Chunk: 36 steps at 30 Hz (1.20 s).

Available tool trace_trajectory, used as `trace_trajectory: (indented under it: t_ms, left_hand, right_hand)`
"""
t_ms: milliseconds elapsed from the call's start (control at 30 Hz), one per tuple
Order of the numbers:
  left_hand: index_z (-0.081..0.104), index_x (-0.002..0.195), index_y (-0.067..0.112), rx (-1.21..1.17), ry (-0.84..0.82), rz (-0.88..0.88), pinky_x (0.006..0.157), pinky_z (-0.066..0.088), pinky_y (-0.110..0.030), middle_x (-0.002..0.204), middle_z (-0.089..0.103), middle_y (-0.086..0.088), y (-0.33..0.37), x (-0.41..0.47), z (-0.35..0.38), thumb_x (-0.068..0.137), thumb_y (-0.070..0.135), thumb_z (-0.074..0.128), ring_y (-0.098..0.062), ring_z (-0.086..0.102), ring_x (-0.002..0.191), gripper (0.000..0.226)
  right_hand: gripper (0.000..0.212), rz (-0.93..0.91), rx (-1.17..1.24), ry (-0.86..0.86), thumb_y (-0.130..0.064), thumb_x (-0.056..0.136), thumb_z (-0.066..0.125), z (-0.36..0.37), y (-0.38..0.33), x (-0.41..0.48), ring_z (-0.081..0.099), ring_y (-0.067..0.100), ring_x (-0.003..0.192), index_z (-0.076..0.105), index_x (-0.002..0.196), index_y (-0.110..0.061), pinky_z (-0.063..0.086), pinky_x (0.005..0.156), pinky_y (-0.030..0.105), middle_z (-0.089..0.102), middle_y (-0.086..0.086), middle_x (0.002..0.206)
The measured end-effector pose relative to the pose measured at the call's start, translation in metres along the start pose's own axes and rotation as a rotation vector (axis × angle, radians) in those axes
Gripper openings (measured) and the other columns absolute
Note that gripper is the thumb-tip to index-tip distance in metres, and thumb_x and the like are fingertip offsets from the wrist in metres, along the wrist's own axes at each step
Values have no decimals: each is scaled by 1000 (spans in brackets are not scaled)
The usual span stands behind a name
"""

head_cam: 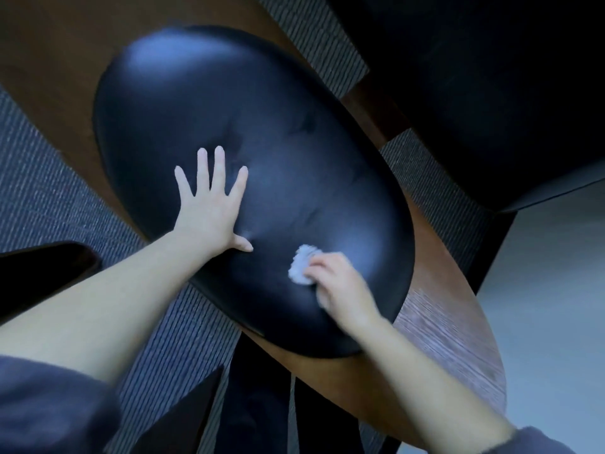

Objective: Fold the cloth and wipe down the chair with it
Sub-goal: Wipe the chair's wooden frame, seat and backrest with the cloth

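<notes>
Left hand [209, 208] flat on chair [183, 103] cushion, right hand [340, 286] clutching cloth [301, 265] near front edge

One head-worn wide-angle view, steeply downward, close above the chair seat [262, 119].

left sleeve [49, 404]: dark bluish-grey, bunched near elbow | right sleeve [540, 442]: same fabric | forearms [114, 306]: bare

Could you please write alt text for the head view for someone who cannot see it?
The right hand holds a bunched white cloth against a black padded chair seat; the left hand rests flat on it, fingers spread.
</notes>
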State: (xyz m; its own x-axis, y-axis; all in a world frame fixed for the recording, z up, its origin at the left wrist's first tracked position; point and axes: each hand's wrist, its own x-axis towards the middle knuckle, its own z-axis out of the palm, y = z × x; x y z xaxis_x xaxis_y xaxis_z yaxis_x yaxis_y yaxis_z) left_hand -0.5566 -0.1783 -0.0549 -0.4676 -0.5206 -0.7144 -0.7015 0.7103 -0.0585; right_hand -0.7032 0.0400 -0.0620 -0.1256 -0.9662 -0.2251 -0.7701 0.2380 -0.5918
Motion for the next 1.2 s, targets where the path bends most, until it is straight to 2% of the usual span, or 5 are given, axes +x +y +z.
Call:
trace_trajectory:
  t_ms: [167,433,600,833,1200]
  left_hand:
    - [-10,156,20,1,73,61,117,1,-63,158,-28,-20,-10,-7,12,67,83,58,-42,-22,146,128]
    - [-1,157,21,27,133,78,117,3,-61,160,-22,-17,-22,-22,26,68,77,65,-40,-18,147,125]
    - [4,158,19,1,179,58,117,6,-60,162,-16,-17,-23,-32,34,69,75,65,-39,-13,149,121]
    - [8,157,20,-54,185,57,119,6,-58,163,-13,-14,-24,-42,35,90,64,48,-36,-12,150,90]
    - [12,157,14,-39,247,23,118,14,-55,163,-9,-20,-49,-45,45,85,58,61,-38,-5,150,98]
  right_hand:
    - [39,734,-13,324,12,77,46,-17,39,75,51,32,105,71,100,-8,26,78,15,60,8,113]
    - [30,-98,38,-16,-2,76,40,18,-21,22,56,28,88,69,84,-8,44,81,27,66,3,98]
    - [31,552,12,242,10,72,44,-4,23,82,52,32,91,68,82,-7,41,73,33,63,7,98]
    - [30,-204,20,-216,-7,82,35,10,-17,6,50,26,93,64,87,-10,48,76,36,62,2,101]
    - [25,-157,84,-197,-6,80,37,48,-76,37,47,27,90,62,84,-7,47,73,35,60,5,100]
